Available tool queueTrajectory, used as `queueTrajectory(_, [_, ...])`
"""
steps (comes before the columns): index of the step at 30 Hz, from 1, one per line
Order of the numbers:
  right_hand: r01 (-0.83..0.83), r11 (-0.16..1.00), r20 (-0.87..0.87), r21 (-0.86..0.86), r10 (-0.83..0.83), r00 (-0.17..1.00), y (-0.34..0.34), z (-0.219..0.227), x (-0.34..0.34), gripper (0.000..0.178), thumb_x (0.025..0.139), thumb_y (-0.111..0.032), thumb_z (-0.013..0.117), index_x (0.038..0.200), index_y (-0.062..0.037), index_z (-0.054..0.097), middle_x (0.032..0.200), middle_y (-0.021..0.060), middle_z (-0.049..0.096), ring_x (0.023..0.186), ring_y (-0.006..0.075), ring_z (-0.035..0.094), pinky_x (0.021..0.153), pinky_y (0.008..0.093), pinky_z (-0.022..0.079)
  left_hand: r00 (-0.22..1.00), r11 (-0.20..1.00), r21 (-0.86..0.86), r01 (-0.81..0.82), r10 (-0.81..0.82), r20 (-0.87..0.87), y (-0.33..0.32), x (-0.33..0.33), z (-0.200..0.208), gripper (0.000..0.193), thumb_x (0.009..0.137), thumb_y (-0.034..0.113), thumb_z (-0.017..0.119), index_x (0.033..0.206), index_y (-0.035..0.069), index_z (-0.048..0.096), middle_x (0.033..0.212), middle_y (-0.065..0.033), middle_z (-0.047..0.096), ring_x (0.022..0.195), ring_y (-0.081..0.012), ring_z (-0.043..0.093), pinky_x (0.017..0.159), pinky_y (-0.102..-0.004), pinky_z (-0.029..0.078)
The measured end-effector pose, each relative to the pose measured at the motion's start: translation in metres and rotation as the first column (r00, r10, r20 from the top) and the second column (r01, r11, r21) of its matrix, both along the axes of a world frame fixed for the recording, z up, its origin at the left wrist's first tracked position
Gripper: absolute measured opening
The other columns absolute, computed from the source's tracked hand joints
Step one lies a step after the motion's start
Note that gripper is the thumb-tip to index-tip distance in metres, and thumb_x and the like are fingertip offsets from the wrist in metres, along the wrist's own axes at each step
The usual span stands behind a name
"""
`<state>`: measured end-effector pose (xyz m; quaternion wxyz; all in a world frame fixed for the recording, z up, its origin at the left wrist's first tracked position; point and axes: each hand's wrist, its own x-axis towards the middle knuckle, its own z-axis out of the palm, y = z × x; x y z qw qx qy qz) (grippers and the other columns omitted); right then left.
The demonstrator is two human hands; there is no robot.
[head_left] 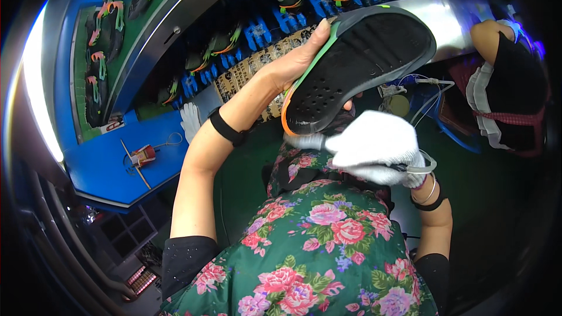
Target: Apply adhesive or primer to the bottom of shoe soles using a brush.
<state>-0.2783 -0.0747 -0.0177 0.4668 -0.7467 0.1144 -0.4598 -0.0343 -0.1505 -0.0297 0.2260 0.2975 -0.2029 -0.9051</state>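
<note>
My bare left hand (pixel 295 64) grips a black shoe sole (pixel 374 47) along its green edge, holding it tilted in front of me. Small holes dot the sole's heel part, and its rim turns orange at the heel. My right hand (pixel 377 143), in a white knitted glove, is closed round a brush whose pale, blurred bristle end (pixel 305 141) is at the orange heel rim. A grey cord loops at the right wrist. The gloved fingers hide most of the brush's handle.
Behind the sole runs a line of blue holders (pixel 257 34) carrying dark soles. More soles (pixel 114 29) lie on a green shelf at left. A blue table (pixel 99 167) holds a red container (pixel 142 156), a thin stick and a white glove (pixel 190 120). A co-worker's arm (pixel 487 44) shows at right.
</note>
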Motion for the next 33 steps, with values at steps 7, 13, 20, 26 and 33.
queueTrajectory(7, [-0.148,0.986,-0.151,-0.077,0.135,0.979,-0.015,-0.002,0.003,0.030,0.082,-0.010,0.081,0.112,-0.0131,0.078,0.110,0.0053,0.078,0.094,0.0291,0.073,0.096,0.0435,0.057,0.863,0.953,-0.262,0.152,0.002,0.506,-0.003,-0.005,0.005,0.091,0.098,0.079,0.036,0.137,0.000,0.061,0.118,-0.0179,0.072,0.100,-0.0162,0.075,0.083,-0.0285,0.064])
queueTrajectory(13, [-0.112,0.957,-0.005,0.267,0.118,0.993,-0.018,-0.009,0.008,0.021,0.078,-0.008,0.084,0.099,-0.0080,0.081,0.100,0.0085,0.079,0.086,0.0271,0.074,0.085,0.0376,0.059,0.970,1.000,0.008,-0.020,0.018,0.244,-0.004,0.003,0.005,0.094,0.097,0.082,0.026,0.150,0.008,0.050,0.118,-0.0211,0.071,0.086,-0.0342,0.076,0.076,-0.0451,0.066])
queueTrajectory(20, [0.393,0.793,-0.141,0.465,-0.371,0.918,-0.030,0.003,0.001,0.019,0.079,0.005,0.080,0.098,0.0015,0.079,0.098,0.0140,0.078,0.090,0.0209,0.075,0.083,0.0325,0.058,0.872,0.835,0.284,-0.471,0.490,0.008,0.035,0.008,-0.061,0.066,0.110,0.054,0.036,0.133,-0.004,0.057,0.112,-0.0228,0.071,0.097,-0.0416,0.074,0.088,-0.0504,0.064])
queueTrajectory(26, [0.453,0.879,-0.206,0.146,-0.421,0.883,-0.048,0.009,-0.002,0.021,0.078,0.001,0.082,0.099,-0.0027,0.080,0.098,0.0120,0.078,0.086,0.0234,0.074,0.078,0.0331,0.058,0.827,0.832,-0.022,-0.555,0.554,0.101,0.054,-0.020,-0.055,0.051,0.111,0.036,0.044,0.142,-0.003,0.054,0.140,-0.0230,0.061,0.117,-0.0360,0.067,0.098,-0.0466,0.061])
queueTrajectory(33, [0.483,0.875,-0.196,-0.032,-0.479,0.856,-0.037,0.014,-0.001,0.022,0.076,0.002,0.082,0.097,-0.0039,0.078,0.097,0.0120,0.078,0.084,0.0264,0.073,0.077,0.0363,0.058,0.727,0.780,0.375,-0.501,0.614,-0.307,0.064,-0.001,-0.044,0.056,0.112,0.035,0.042,0.146,-0.010,0.045,0.135,-0.0353,0.057,0.117,-0.0482,0.065,0.101,-0.0544,0.060])
